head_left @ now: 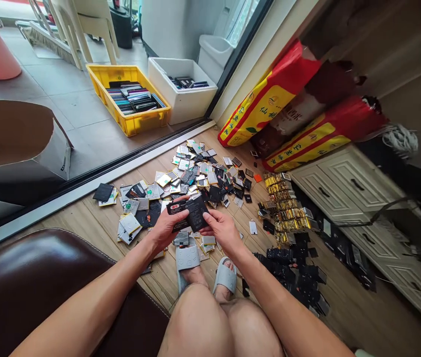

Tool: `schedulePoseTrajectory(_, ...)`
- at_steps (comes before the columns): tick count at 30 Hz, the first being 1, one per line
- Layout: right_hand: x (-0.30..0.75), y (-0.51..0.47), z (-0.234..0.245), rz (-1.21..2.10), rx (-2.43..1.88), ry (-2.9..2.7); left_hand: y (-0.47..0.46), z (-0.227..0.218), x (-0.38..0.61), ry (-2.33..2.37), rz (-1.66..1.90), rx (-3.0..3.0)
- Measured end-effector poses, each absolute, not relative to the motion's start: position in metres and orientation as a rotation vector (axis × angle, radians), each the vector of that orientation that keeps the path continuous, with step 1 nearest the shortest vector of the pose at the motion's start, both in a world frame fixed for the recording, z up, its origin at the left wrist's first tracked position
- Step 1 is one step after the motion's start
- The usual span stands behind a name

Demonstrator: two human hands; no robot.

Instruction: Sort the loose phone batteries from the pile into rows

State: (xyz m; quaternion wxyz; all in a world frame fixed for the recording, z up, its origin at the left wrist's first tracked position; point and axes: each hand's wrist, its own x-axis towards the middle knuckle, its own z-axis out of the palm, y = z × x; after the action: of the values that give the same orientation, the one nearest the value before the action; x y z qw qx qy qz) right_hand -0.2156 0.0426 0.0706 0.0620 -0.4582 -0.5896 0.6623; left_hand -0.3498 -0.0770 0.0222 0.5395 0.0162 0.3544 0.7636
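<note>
Just below the left hand (166, 220), a pale grey slipper (187, 258) is covering the person's left foot, its broad, smooth-edged band carrying raised, rounded motifs. Below the right hand (223, 230), a matching slipper (226, 277) is leaving the toes (229, 263) showing through its open front. Both hands are showing bare, and behind them the slim forearms (101, 290) are likewise showing bare. Nearer the body than the hands, rounded bare knees (195, 317) are showing.
</note>
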Motion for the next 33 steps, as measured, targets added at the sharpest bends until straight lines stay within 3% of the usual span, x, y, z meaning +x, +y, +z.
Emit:
schedulePoseTrajectory(5,-0.213,0.040,0.093,1.851,-1.260,-2.072,-0.079,0.031,-0.351,0.944,1.836,0.263)
schedulePoseTrajectory(11,-0.219,0.037,0.125,1.235,-0.995,-2.321,-0.082,0.036,-0.354,1.099,1.784,0.584)
schedulePoseTrajectory(15,-0.212,0.036,0.133,1.071,-0.794,-2.384,-0.085,0.047,-0.352,1.183,1.804,0.721)
schedulePoseTrajectory(18,-0.203,0.039,0.134,1.113,-0.769,-2.316,-0.087,0.060,-0.349,1.215,1.811,0.737)
schedulePoseTrajectory(24,-0.198,0.054,0.138,1.603,-0.912,-2.069,-0.083,0.061,-0.344,1.147,1.796,0.481)
schedulePoseTrajectory(30,-0.209,0.049,0.134,1.358,-0.806,-2.431,-0.080,0.048,-0.341,0.973,1.681,0.259)
schedulePoseTrajectory(33,-0.214,0.048,0.126,1.485,-0.997,-2.289,-0.077,0.050,-0.342,0.809,1.572,0.054)
